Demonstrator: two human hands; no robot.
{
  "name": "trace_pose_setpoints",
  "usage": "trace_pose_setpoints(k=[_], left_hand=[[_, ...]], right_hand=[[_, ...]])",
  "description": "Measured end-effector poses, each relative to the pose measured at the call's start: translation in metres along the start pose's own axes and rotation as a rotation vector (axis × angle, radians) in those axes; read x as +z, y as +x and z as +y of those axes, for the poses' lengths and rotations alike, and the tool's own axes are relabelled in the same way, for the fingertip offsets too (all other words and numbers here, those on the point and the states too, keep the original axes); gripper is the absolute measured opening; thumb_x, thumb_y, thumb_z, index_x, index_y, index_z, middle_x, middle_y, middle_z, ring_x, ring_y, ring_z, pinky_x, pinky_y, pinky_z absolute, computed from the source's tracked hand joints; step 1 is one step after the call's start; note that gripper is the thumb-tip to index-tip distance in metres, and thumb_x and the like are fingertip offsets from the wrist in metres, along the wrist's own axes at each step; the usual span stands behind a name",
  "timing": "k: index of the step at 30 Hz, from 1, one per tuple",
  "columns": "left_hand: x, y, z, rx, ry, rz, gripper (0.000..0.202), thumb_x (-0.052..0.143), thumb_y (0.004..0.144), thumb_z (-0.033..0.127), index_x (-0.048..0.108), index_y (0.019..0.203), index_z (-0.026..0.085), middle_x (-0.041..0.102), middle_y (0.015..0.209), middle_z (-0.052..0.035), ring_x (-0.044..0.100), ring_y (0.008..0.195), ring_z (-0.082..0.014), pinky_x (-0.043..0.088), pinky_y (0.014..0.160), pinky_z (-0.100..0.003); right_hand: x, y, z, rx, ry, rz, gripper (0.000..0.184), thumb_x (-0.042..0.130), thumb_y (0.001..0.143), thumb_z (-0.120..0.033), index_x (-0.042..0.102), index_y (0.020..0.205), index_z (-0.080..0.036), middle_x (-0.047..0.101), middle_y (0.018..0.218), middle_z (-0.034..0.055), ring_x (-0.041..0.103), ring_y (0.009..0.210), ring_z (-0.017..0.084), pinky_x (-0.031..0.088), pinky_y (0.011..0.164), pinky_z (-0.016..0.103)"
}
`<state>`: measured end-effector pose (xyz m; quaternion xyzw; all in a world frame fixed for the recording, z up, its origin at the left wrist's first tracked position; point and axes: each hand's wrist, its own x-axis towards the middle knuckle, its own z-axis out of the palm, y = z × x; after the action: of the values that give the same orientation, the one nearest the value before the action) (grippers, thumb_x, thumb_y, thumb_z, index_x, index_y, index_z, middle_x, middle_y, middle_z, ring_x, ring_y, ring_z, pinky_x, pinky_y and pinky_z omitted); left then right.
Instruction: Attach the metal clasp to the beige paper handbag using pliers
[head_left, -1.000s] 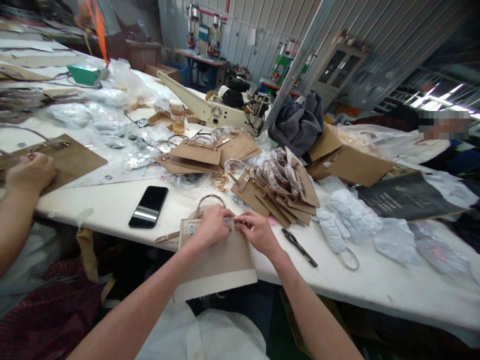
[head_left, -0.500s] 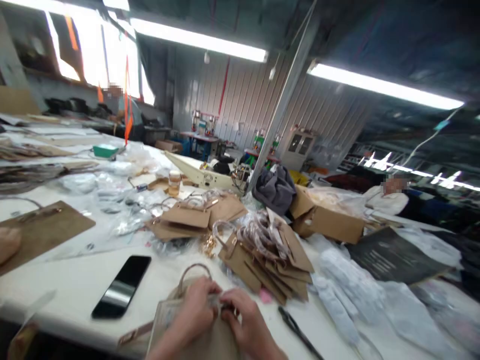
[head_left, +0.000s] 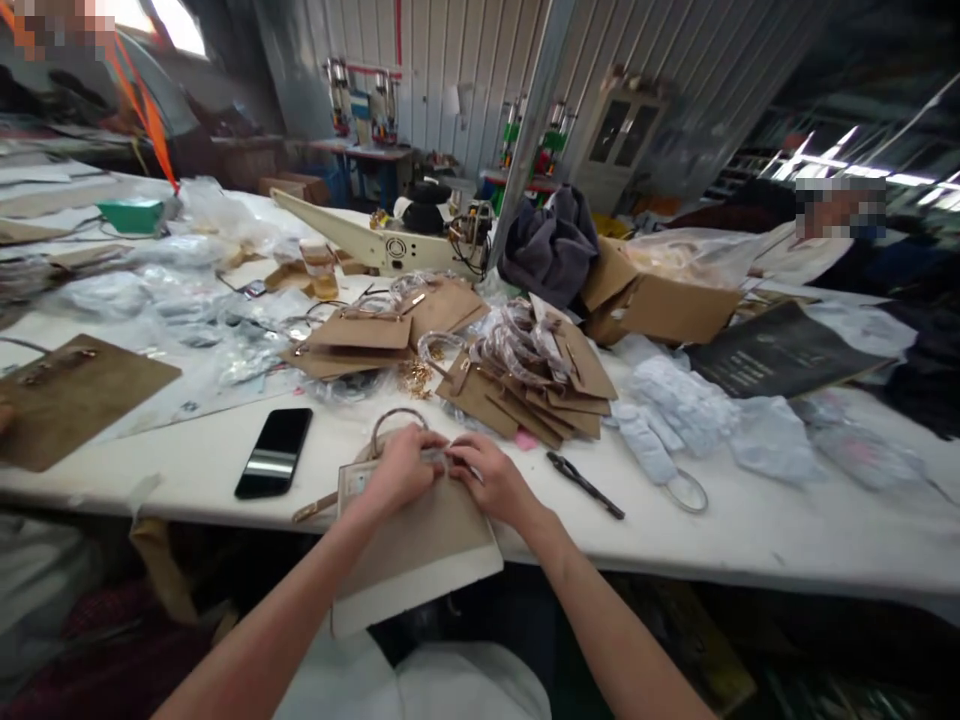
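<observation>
Pinching the top edge of the tan bag (head_left: 431, 535) with both hands. My left hand (head_left: 401, 468) has its fingers curled down tight on the edge, left of centre. My right hand (head_left: 487, 480) is closed on the same edge just beside it, and the fingertips of the two hands nearly meet over a pale strip. I cannot tell what the strip is.

Position of the tan bag: flat on the near edge of the white table (head_left: 750, 530), directly in front of me, with its pale bottom end overhanging the edge toward me. Its round handle (head_left: 393, 418) lies on the far side of my left hand. A thin strap (head_left: 315, 507) sticks out from its left side.

Surroundings:
- Black phone (head_left: 274, 452), left of the bag, face up, apart from it.
- Black pliers (head_left: 585, 485), right of my right hand, near but not touching.
- Fanned pile of tan bags (head_left: 536, 390), just beyond my hands, handles wrapped in clear film.
- Second stack of tan bags (head_left: 360, 332), farther back and to the left.
- Gold fittings (head_left: 415, 377), between the two stacks.
- White foam wraps (head_left: 675, 410), right of the pile.
- Brown panel (head_left: 75, 395), far left.
</observation>
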<state>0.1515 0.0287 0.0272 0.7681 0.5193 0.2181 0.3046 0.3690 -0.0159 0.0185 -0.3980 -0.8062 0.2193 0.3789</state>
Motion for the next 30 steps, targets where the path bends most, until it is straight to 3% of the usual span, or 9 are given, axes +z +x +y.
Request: trace_pose_setpoints(k=[7, 20, 30], left_hand=[[-0.0025, 0.0006, -0.0012, 0.025, -0.015, -0.015, 0.04, 0.084, 0.08, 0.014, 0.086, 0.12, 0.022, 0.077, 0.116, -0.0088, 0.069, 0.114, -0.0294, 0.054, 0.106, -0.037], [-0.0032, -0.0036, 0.0056, -0.018, -0.018, -0.014, 0.041, 0.08, 0.074, 0.013, 0.088, 0.111, 0.025, 0.083, 0.111, -0.0048, 0.075, 0.106, -0.0275, 0.057, 0.097, -0.032], [-0.0024, -0.0024, 0.0052, -0.009, -0.019, -0.001, 0.04, 0.082, 0.073, 0.015, 0.088, 0.111, 0.026, 0.084, 0.106, -0.0045, 0.076, 0.1, -0.0265, 0.058, 0.09, -0.03]], right_hand=[[-0.0007, -0.0009, -0.0053, -0.021, -0.095, -0.007, 0.029, 0.064, 0.106, -0.011, 0.072, 0.132, -0.023, 0.069, 0.128, 0.0131, 0.064, 0.122, 0.032, 0.057, 0.106, 0.052], [0.0025, -0.0053, 0.0029, -0.115, -0.082, -0.017, 0.027, 0.061, 0.11, -0.016, 0.07, 0.133, -0.027, 0.075, 0.126, 0.0094, 0.066, 0.122, 0.031, 0.057, 0.106, 0.052], [0.006, -0.0079, 0.0025, -0.103, -0.055, 0.006, 0.023, 0.06, 0.111, -0.019, 0.072, 0.129, -0.028, 0.074, 0.125, 0.0093, 0.068, 0.119, 0.03, 0.057, 0.104, 0.051]])
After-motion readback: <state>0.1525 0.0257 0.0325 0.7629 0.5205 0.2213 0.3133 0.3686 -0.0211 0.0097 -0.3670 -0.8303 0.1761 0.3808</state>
